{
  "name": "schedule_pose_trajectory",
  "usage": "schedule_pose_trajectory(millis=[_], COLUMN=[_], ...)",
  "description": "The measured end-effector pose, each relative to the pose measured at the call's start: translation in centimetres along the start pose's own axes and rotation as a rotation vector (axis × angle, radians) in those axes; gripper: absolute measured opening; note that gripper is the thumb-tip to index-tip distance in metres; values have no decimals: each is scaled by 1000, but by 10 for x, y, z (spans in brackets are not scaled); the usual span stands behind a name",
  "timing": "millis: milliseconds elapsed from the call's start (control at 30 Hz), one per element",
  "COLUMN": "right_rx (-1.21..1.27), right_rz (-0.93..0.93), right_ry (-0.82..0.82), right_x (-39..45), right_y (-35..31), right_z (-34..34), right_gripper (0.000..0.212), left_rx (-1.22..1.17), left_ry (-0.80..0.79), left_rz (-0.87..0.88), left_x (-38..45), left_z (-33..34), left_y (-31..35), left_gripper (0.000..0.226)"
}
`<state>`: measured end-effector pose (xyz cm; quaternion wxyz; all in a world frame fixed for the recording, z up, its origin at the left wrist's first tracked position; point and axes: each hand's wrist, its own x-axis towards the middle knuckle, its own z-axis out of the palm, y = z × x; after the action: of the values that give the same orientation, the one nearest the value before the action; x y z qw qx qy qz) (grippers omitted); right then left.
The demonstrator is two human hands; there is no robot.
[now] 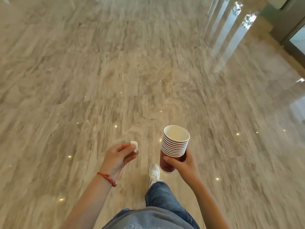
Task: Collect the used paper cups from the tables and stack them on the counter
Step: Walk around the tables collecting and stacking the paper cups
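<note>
A stack of several dark red paper cups [173,146] with white rims and a white inside is held upright, slightly tilted, in front of me at lower centre. My right hand [183,163] grips the lowest cup of the stack from the right side. To the left, my left hand [118,156] pinches a small crumpled white tissue [134,145] between thumb and fingertips. A red cord bracelet sits on the left wrist. No table or counter is in view.
Polished beige marble floor [132,71] stretches ahead, with small ceiling-light reflections. A dark door frame and glass [292,35] stand at the top right. My jeans leg and white sneaker [154,173] step forward below the cups.
</note>
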<state>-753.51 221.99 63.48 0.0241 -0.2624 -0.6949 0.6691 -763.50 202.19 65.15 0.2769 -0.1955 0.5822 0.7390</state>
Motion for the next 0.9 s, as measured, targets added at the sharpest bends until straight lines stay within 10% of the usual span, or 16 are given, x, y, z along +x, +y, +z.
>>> schedule_pose_trajectory(millis=[900], right_rx=[-16], right_rz=[-82], right_ry=[27], right_x=[693], right_y=[-279], right_z=[-24], right_gripper=[42], left_rx=[102], left_ry=[-40], left_rz=[134], left_x=[572], left_z=[278], left_y=[415], left_gripper=[9])
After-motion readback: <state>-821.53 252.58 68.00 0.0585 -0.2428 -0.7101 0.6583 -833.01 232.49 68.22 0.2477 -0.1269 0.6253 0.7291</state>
